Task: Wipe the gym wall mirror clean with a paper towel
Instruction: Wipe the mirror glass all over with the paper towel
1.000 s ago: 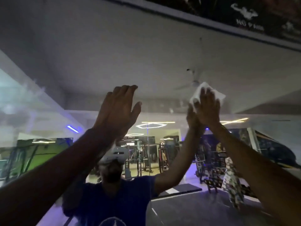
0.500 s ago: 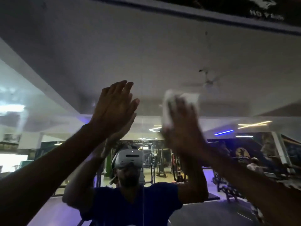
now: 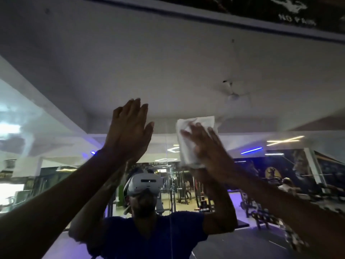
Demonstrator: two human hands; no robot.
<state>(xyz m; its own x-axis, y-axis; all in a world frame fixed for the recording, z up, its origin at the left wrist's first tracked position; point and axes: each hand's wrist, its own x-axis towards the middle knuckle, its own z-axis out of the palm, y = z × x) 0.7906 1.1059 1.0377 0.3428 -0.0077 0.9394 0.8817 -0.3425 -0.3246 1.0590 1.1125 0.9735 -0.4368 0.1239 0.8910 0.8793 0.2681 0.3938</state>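
The wall mirror point(image 3: 168, 71) fills the view and reflects the gym ceiling, my arms and my headset. My right hand point(image 3: 207, 148) is raised and presses a white paper towel point(image 3: 188, 135) flat against the glass, fingers spread and straight over it. Part of the towel shows above and to the left of the fingers. My left hand point(image 3: 128, 129) lies flat on the mirror to the left of the towel, fingers together and pointing up, holding nothing.
A vertical seam point(image 3: 167, 165) between mirror panels runs down between my two hands. The mirror's top frame point(image 3: 242, 19) slants across above, with a dark wall graphic point(image 3: 291, 10) over it. Gym machines and another person show in the reflection at lower right.
My right hand has swept the paper towel leftward and downward across the glass, from near the reflected fan toward the seam. The left hand has stayed flat on the mirror.
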